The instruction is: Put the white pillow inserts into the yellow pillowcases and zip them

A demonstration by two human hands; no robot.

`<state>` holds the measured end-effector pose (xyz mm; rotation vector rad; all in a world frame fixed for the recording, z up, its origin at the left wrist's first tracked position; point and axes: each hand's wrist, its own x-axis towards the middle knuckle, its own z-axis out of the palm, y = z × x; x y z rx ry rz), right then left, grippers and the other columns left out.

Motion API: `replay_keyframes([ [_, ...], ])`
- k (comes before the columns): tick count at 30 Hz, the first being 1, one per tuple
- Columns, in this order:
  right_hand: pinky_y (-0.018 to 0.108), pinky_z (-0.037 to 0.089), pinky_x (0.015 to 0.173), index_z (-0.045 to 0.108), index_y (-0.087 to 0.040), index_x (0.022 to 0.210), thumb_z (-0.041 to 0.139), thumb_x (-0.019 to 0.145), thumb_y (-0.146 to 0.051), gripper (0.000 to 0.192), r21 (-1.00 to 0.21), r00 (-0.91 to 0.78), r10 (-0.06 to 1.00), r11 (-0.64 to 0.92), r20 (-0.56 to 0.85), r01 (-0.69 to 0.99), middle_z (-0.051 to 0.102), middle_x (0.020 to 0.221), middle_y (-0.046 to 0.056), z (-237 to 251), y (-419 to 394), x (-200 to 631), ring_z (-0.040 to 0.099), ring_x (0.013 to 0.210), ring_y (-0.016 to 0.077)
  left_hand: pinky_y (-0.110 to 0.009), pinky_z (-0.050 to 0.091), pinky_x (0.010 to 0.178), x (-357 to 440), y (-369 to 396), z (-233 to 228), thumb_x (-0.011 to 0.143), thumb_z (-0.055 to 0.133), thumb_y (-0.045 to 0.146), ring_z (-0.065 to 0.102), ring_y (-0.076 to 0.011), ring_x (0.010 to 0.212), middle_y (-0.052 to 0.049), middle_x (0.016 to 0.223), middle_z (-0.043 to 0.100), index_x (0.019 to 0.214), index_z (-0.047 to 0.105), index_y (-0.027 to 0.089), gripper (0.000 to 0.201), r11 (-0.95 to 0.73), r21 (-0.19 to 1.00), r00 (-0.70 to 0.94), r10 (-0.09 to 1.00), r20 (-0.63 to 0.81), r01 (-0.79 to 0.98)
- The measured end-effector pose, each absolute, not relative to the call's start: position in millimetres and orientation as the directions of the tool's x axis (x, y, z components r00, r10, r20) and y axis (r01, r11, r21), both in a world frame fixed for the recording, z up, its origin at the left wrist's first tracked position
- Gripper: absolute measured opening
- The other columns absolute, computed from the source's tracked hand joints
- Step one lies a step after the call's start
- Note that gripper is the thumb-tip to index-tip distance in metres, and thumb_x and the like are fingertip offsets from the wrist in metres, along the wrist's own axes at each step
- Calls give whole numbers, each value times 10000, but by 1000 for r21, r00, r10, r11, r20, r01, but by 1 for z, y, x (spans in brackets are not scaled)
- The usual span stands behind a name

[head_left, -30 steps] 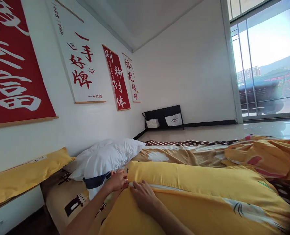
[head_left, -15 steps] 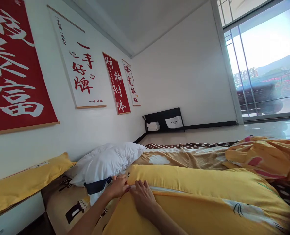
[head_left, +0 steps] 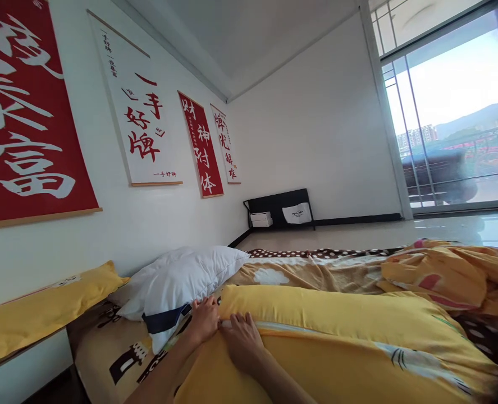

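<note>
A big yellow pillow (head_left: 341, 325) in a yellow case lies across the bed in front of me. Along its long side runs an open seam with a pale strip of the inner pillow showing. My left hand (head_left: 204, 320) pinches the case at the seam's left end. My right hand (head_left: 240, 339) rests right beside it, fingers pressed on the seam edge of the case. Both hands touch at the pillow's left corner.
A white pillow (head_left: 185, 278) with a dark band lies just left of my hands. A yellow pillow (head_left: 42, 308) sits on a low white ledge at the far left. A crumpled orange-yellow quilt (head_left: 446, 272) lies at the right. Scrolls hang on the left wall; a glass door is at the right.
The camera has shifted slightly. Both hands stay together at the pillow's left corner, with the fingers moving only a little along the seam.
</note>
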<state>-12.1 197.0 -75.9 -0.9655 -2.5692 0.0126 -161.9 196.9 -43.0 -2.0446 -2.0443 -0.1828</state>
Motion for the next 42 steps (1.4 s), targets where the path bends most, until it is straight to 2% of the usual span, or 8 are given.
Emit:
replay_keyframes([
  [6,466,317,946,578,-197,1188,436,781,-184,431,-144,-712,598,793,368,592,565,1155,157,-59,195,25,480,1137,298,-449,341,954,-167,198,-44,855,354,198,532,-248,1120,-118,1167,592,984,615,178,292,52,-15,-47,966,253,999],
  [10,434,304,941,627,-162,1066,434,753,-146,368,-189,-613,690,709,386,679,611,1062,142,-43,211,91,525,1056,258,-337,370,989,-175,190,-49,868,350,267,511,-190,1163,-88,1203,587,1125,547,198,331,-130,285,26,940,342,950],
  [13,317,367,798,634,-168,884,481,726,-190,221,-371,-510,783,619,357,692,633,877,71,-42,227,142,557,849,185,-291,385,988,-177,189,-57,830,424,290,527,-178,1130,-64,1187,603,1118,564,212,329,-333,469,176,921,348,818],
  [17,242,310,575,500,-193,681,487,729,-292,111,-569,-433,863,499,260,654,517,639,-13,-52,234,197,448,616,123,-286,437,878,-173,202,-73,866,426,381,571,-178,961,-62,1018,627,1008,584,194,283,-398,446,249,901,356,802],
  [27,279,306,550,427,-225,561,563,633,-297,170,-624,-355,932,318,70,713,450,555,-19,-71,221,329,404,563,137,-298,448,814,-180,231,-105,844,404,468,548,-187,851,-61,879,582,798,473,188,291,-311,580,82,918,387,753],
  [36,312,430,688,598,-198,701,486,680,-266,132,-460,-190,934,318,303,829,649,769,67,-62,229,350,555,713,195,-385,376,952,-152,220,-74,854,362,188,532,-223,1095,-112,1141,613,1026,569,163,270,-149,322,20,929,370,935],
  [39,360,436,838,640,-189,899,453,734,-263,260,-408,-29,868,262,496,875,678,975,100,-39,230,312,597,888,229,-359,319,1035,-97,210,-39,856,337,138,453,-183,1245,-82,1342,526,1278,494,196,454,-340,255,227,894,387,905],
  [42,381,389,959,632,-205,1085,422,816,-315,358,-351,-111,811,365,574,862,644,1155,92,-25,223,249,564,1077,238,-322,260,1094,-30,213,-12,885,317,169,366,-159,1330,-56,1438,435,1378,424,202,506,-545,221,417,796,439,809],
])
